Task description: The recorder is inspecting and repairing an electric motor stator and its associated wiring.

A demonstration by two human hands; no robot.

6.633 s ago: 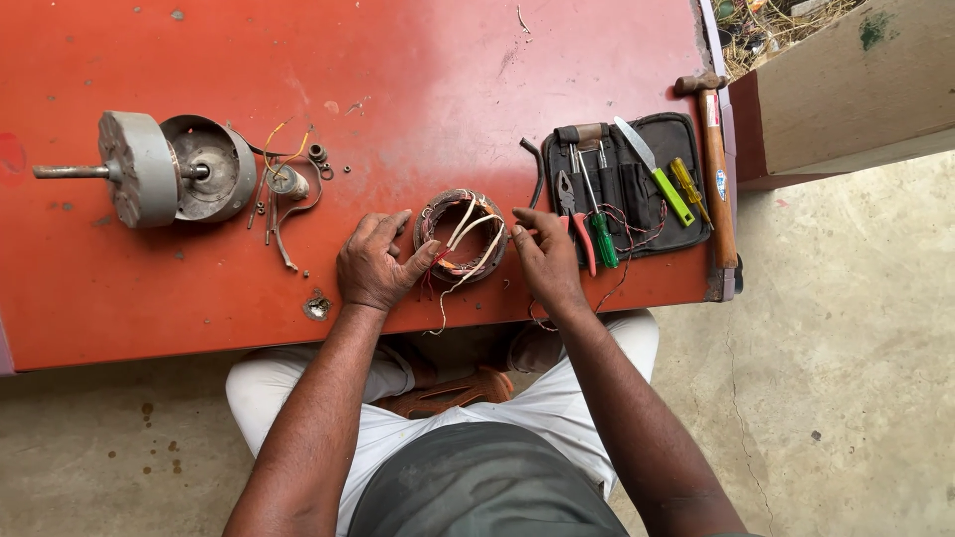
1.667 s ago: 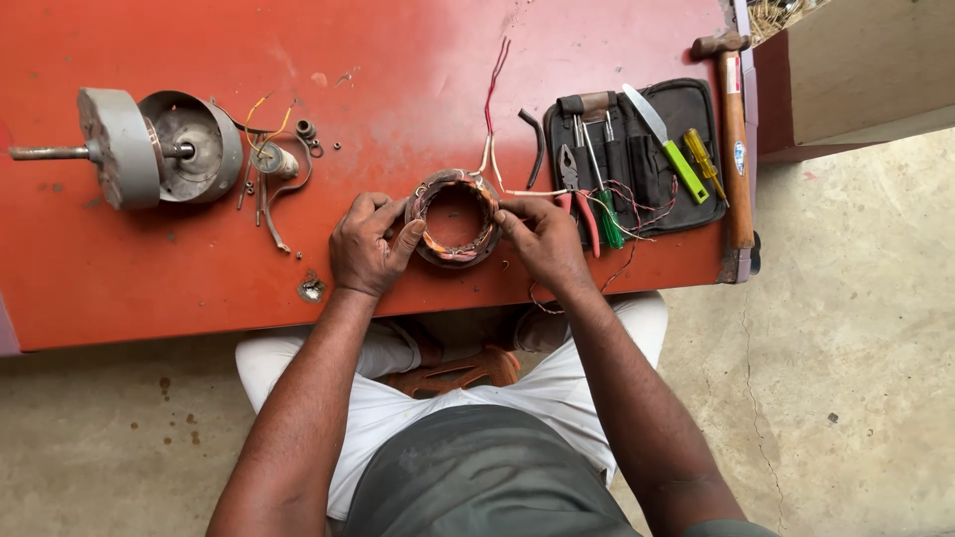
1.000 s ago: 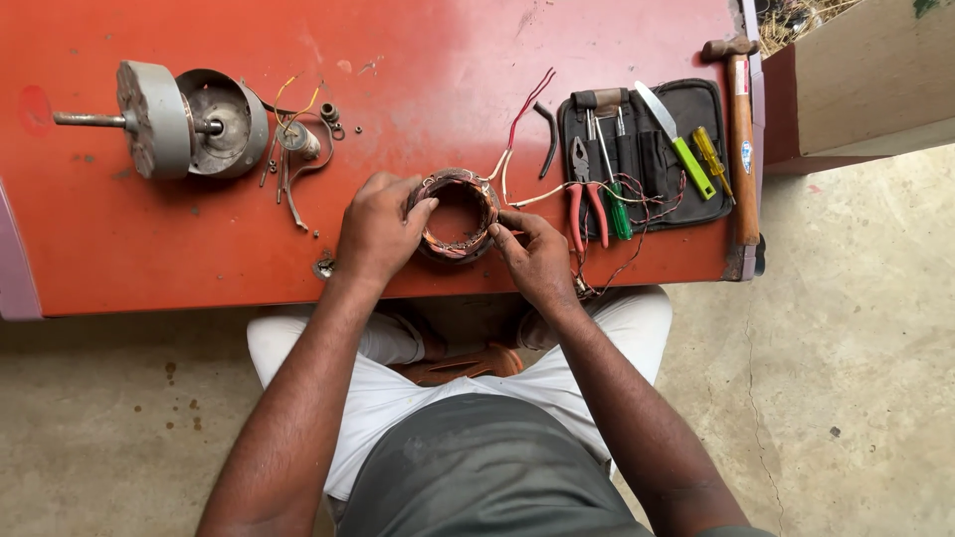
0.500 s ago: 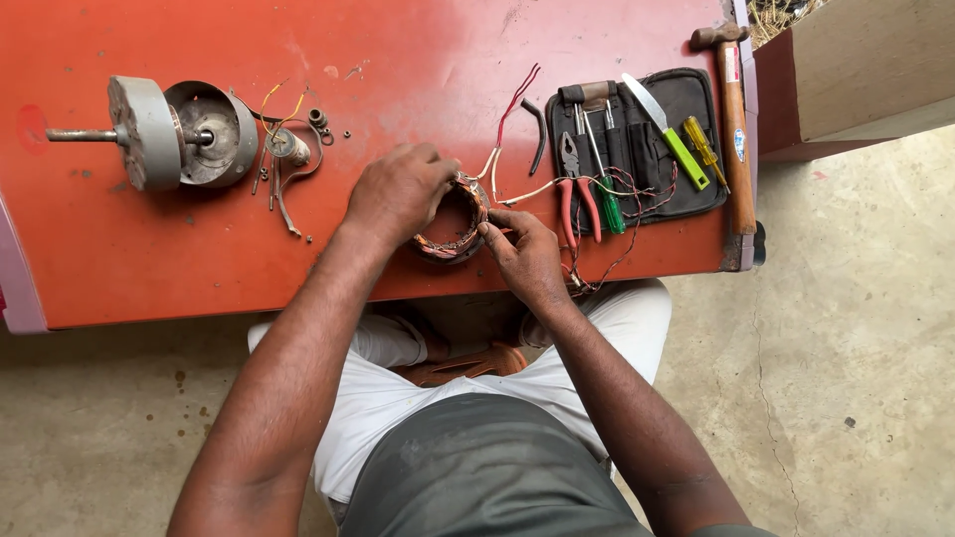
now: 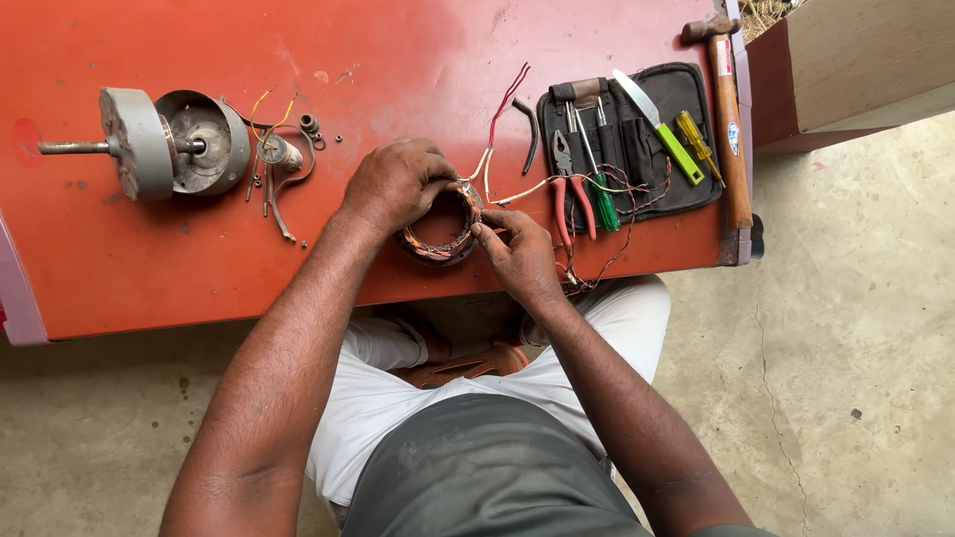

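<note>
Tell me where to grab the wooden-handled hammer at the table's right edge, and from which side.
Grip the long wooden-handled hammer at mid-handle, coming from the right, off the red table edge. The shaft lies lengthwise along that edge, metal head at the far end, and the black tool pouch crowds its left side.

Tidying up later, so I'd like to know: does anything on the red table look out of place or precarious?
The hammer lies along the red table right edge, its handle end poking past the front edge. Small screws lie loose beside the motor housing.
</note>
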